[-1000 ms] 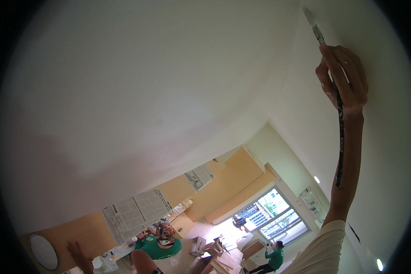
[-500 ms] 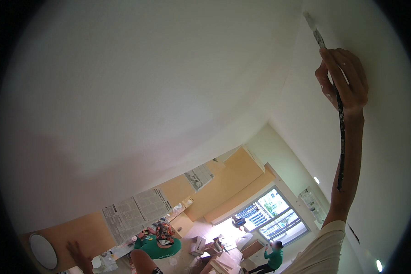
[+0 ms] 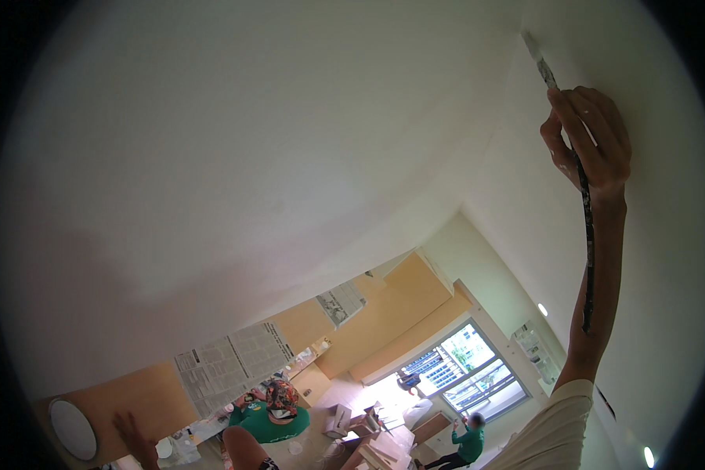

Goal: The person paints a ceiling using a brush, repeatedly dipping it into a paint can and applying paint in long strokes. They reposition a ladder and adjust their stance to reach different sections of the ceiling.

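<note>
High at the upper right, my right hand [image 3: 591,137] pinches a slim paintbrush [image 3: 547,74] between thumb and fingers. Its long dark, paint-flecked handle runs back along my forearm. The pale bristles touch or nearly touch the white surface beside the line where the wall [image 3: 251,141] meets the ceiling [image 3: 517,180]. Small white paint spots mark my fingers. At the lower left my left hand [image 3: 133,435] has its fingers spread against or just in front of a tan wood panel [image 3: 149,392], holding nothing. A round white disc [image 3: 74,429] is next to it.
Newspaper sheets [image 3: 235,364] cover parts of the tan panels. Below, a person in green [image 3: 278,423] with a patterned head covering is near a cluttered counter. Another green-shirted person [image 3: 470,442] stands by the window [image 3: 478,372]. Boxes [image 3: 341,421] stand on the floor.
The brush tip has come slightly down along the wall and ceiling line, toward me. My right hand has shifted down a little with it. My left hand looks unmoved.
</note>
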A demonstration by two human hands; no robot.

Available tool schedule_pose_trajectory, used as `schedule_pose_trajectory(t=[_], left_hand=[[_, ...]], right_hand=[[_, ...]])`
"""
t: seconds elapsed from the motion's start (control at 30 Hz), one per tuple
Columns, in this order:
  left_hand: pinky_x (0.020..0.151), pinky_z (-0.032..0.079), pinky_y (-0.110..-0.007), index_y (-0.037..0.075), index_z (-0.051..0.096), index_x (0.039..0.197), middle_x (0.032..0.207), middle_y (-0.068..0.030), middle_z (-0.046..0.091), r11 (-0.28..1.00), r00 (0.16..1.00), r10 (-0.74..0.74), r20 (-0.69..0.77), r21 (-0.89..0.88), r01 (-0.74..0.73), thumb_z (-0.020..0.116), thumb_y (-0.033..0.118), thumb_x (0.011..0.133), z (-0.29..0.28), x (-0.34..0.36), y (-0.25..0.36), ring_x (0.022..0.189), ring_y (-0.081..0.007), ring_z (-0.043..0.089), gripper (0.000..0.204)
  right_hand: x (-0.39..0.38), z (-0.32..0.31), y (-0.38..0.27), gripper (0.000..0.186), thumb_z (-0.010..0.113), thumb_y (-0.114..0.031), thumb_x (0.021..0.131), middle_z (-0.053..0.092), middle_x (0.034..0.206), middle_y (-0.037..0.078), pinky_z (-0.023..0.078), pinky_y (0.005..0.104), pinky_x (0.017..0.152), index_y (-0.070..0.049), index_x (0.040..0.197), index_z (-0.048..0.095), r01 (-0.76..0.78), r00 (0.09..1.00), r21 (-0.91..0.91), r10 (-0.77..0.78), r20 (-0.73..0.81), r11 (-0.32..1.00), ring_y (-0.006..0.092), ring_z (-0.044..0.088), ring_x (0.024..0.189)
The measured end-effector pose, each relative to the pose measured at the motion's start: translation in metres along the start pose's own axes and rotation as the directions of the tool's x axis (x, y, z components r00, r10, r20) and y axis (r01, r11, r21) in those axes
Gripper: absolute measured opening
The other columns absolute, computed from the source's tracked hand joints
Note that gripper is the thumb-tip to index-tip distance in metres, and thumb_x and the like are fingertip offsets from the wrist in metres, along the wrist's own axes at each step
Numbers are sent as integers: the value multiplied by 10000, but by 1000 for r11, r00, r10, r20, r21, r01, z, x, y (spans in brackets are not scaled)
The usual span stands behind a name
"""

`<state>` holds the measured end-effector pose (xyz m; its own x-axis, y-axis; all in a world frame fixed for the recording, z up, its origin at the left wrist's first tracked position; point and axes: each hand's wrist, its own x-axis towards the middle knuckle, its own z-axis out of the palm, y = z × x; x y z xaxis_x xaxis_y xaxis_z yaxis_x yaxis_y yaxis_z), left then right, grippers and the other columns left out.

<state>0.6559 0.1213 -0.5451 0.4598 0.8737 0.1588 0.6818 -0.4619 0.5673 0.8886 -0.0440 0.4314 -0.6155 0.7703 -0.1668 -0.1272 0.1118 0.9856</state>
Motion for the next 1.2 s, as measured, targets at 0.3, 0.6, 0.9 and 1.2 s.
schedule_pose_trajectory(t=[0.3,0.6,0.9,1.2], left_hand=[[1182,188,-552,174,263,1542,1622,-188,140,1000,999,-16,32,9,16,904,195,435,-4,2,0,1487,-422,136,1280],[1181,148,-585,161,271,1541,1614,-222,138,984,978,178,-110,4,-179,878,342,461,12,0,-4,1472,-472,127,1252],[1164,253,-537,80,422,1417,1549,-252,263,973,941,225,252,0,-233,868,232,632,-47,13,-42,1443,-453,224,916],[722,532,-470,20,688,1032,864,-166,666,938,946,322,-40,-118,-325,633,254,871,-133,-60,-64,800,-348,648,290]], right_hand=[[-3,-11,-4,526,692,77,409,633,820,91,564,343,632,36,933,672,-51,990,82,40,135,995,254,652,767],[-83,-11,-156,275,805,-25,681,676,848,128,572,374,656,3,895,635,-395,883,362,458,-104,844,271,688,758],[-6,-106,-610,339,691,-61,744,641,1079,154,513,370,875,-8,1078,663,-421,47,347,362,931,-838,296,651,980],[132,-219,-692,246,553,-143,983,618,866,112,498,273,633,-15,1189,595,260,-95,319,304,948,-912,200,593,725]])
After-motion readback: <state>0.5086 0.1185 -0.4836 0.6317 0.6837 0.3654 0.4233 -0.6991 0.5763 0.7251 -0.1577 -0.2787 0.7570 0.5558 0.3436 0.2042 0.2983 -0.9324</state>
